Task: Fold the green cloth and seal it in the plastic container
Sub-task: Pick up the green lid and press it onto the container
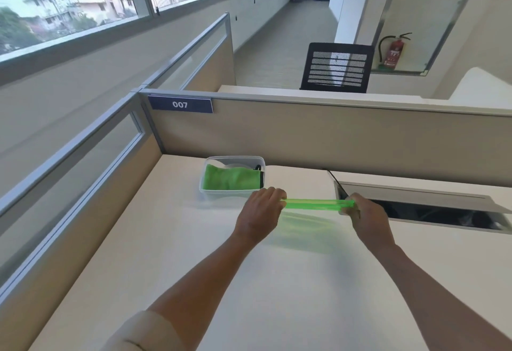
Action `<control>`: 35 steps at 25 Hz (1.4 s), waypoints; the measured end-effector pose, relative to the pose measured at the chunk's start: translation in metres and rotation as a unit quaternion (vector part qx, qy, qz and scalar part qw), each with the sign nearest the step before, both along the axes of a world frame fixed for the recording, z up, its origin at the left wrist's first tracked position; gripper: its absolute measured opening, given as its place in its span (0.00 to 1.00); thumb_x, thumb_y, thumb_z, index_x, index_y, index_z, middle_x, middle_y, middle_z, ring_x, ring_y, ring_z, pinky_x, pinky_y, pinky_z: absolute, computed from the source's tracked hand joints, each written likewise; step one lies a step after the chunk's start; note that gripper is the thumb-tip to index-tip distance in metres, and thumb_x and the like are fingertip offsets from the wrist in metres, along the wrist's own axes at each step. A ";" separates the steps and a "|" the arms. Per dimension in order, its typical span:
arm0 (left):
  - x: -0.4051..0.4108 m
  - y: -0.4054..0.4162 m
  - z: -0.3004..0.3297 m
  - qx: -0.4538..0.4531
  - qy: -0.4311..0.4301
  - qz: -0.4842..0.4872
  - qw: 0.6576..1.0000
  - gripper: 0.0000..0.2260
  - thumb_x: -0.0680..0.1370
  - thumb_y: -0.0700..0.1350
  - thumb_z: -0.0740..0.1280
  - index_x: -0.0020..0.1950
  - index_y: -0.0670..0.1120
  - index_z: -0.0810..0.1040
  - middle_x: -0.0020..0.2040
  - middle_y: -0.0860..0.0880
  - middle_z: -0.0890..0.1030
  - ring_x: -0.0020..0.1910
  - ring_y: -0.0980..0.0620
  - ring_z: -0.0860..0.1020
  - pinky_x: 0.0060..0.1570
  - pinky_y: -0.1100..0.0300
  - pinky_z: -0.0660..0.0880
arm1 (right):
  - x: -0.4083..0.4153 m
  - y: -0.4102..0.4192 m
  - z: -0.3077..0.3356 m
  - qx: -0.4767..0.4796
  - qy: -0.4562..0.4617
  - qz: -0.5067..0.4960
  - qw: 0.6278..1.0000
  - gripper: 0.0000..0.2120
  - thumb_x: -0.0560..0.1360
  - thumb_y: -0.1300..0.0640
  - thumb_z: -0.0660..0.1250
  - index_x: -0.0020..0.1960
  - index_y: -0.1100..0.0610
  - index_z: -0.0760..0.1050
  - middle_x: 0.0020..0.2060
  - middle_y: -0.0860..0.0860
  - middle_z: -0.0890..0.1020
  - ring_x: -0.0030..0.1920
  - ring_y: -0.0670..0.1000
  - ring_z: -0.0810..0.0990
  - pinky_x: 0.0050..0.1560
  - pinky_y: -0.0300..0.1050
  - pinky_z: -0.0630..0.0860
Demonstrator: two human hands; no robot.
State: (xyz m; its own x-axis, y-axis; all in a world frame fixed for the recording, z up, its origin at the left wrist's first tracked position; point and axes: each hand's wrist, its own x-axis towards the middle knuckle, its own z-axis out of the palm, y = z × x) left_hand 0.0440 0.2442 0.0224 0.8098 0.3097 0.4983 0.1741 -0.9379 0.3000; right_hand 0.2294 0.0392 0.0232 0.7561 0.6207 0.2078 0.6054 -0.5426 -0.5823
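The folded green cloth (231, 180) lies inside the clear plastic container (230, 193), which stands uncovered near the back of the white desk (194, 253). A translucent green lid (318, 203) hovers edge-on above the desk, just right of and nearer than the container. My left hand (260, 213) grips the lid's left end and my right hand (365, 216) grips its right end. The lid throws a green tinted shadow on the desk below it.
A beige partition (332, 134) with a "007" label (180, 104) walls the desk's back, and a glass-topped partition (83, 162) its left. An open cable hatch (432, 209) sits in the desk at the right. A black mesh chair (336, 68) stands behind the partition.
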 end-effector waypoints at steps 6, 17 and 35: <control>-0.025 0.028 0.031 -0.227 -0.101 0.096 0.964 0.20 0.77 0.44 0.69 0.68 0.47 0.69 0.59 0.49 0.78 0.56 0.48 0.77 0.52 0.54 0.75 | -0.012 0.037 0.029 0.046 0.023 0.047 0.998 0.19 0.70 0.42 0.63 0.43 0.59 0.70 0.28 0.57 0.79 0.33 0.62 0.76 0.35 0.56 0.75; -0.065 0.102 0.024 -0.285 -0.071 0.222 0.930 0.31 0.74 0.42 0.71 0.74 0.51 0.62 0.61 0.46 0.78 0.55 0.44 0.78 0.54 0.53 0.74 | -0.055 0.151 0.034 0.156 0.186 -0.026 0.970 0.17 0.72 0.57 0.72 0.59 0.56 0.72 0.38 0.52 0.82 0.41 0.53 0.80 0.37 0.39 0.70; -0.022 0.170 -0.011 -0.249 0.069 0.402 0.878 0.16 0.81 0.50 0.58 0.66 0.46 0.73 0.58 0.43 0.75 0.60 0.42 0.73 0.52 0.49 0.73 | -0.035 0.251 -0.018 0.018 0.182 -0.008 0.983 0.21 0.75 0.60 0.64 0.67 0.56 0.73 0.44 0.58 0.82 0.51 0.59 0.79 0.52 0.49 0.75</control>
